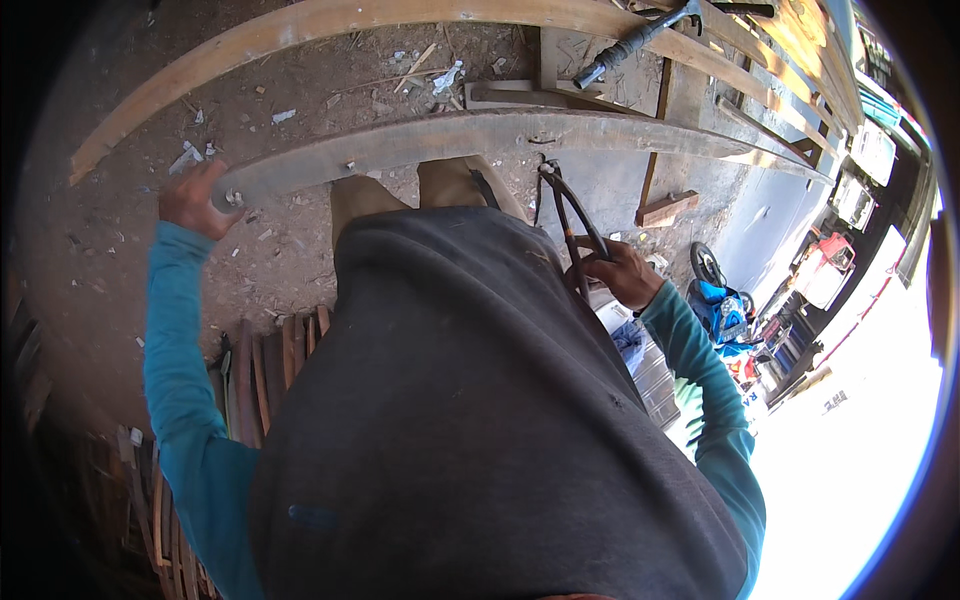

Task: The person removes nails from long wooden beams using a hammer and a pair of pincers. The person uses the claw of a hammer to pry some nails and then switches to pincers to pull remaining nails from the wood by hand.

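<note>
A long grey wooden plank point(430, 138) runs across in front of my legs. My left hand point(198, 200) is closed round its left end, thumb on the near edge. Small metal bits, which look like nails, show at a few places along the plank. My right hand point(622, 275) is closed on the dark handles of a pair of pincers point(570, 212). The pincers' jaws point up, close to the plank's near edge; I cannot tell whether they touch it. A hammer point(640, 42) with a wrapped dark grip rests across the light wooden beam point(400, 14) farther away.
More boards point(790, 50) lie at the upper right. A short wood block point(668, 209) is on the grey floor. Stacked wood strips point(262, 375) stand at the lower left. A blue motorcycle point(718, 308) is off to the right. Wood chips and scraps litter the dirt ground.
</note>
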`<action>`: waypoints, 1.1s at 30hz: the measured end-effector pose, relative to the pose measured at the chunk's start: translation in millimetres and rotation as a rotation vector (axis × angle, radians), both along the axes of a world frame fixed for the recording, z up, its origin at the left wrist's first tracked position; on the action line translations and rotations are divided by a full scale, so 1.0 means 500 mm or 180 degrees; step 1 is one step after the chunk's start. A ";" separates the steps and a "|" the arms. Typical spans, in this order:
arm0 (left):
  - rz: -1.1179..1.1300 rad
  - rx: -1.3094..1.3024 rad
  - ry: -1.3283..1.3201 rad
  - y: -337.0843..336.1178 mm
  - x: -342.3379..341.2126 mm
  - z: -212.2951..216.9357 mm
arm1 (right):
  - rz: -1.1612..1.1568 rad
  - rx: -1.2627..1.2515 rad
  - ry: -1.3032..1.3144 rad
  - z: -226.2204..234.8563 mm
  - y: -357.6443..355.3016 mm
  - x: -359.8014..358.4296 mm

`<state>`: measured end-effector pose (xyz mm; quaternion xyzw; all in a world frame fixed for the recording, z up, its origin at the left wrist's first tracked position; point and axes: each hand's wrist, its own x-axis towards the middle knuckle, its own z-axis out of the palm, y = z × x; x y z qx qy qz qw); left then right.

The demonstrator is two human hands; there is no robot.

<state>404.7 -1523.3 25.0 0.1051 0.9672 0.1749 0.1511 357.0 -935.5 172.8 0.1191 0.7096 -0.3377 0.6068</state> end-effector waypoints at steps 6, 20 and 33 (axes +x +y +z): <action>-0.0069 -0.0187 -0.0022 0.005 0.004 0.007 | -0.2074 -0.0354 -0.1221 -0.035 -0.037 0.018; -0.0079 -0.0248 0.0124 0.016 0.012 0.008 | -0.2222 -0.0937 -0.1781 -0.036 -0.019 -0.044; -0.0027 -0.0218 -0.0120 0.026 -0.005 0.028 | -0.3000 -0.0663 -0.2424 -0.001 -0.093 -0.067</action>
